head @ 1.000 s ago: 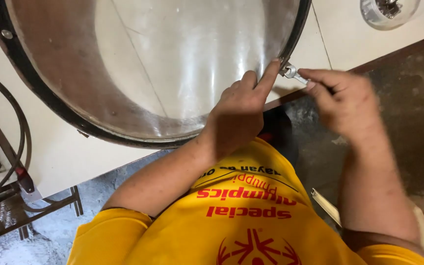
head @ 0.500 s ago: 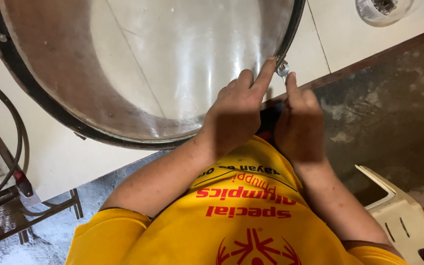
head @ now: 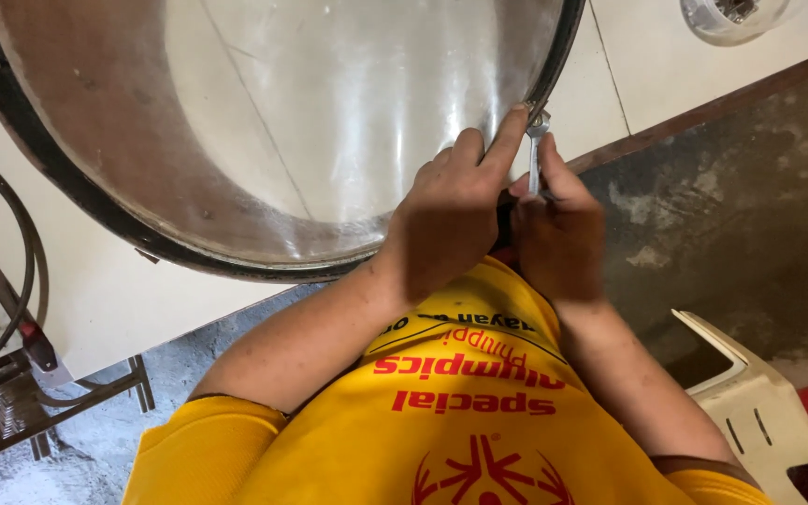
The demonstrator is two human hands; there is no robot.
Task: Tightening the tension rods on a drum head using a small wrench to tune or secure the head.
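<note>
Where the yellow printed shirt [head: 460, 421] fills the near foreground, both forearms rise from it toward the work. Right hand [head: 558, 229]: clenched around the handle of a small metal wrench [head: 535, 154], thumb laid along the shank, the tool's head seated on a tension bolt at the drum's rim. Left hand [head: 451, 210]: fingers curled with nothing clasped in them, the index finger stretched up so its tip rests against the black metal hoop [head: 563, 56] just beside the wrench head. The two hands touch each other at the knuckles.

To do this step well, by judgement: keep the wrench head square on the bolt so it cannot slip off the corners, let the left fingertip steady the hoop beside it, and turn in small, even amounts.

Large drum [head: 310, 122], lying on its side on a pale tiled floor [head: 638, 75]: a translucent, glossy head through which the tile joints show, a brown shell wall visible inside at the left, and a black hoop all round carrying a small round fitting at upper left. It occupies the upper half of the view, directly beyond the hands.

Periphery: a white plastic chair [head: 759, 411] at lower right, a dark cable and metal rack [head: 11, 393] at lower left, a round clear object [head: 731, 17] at the far top right.
</note>
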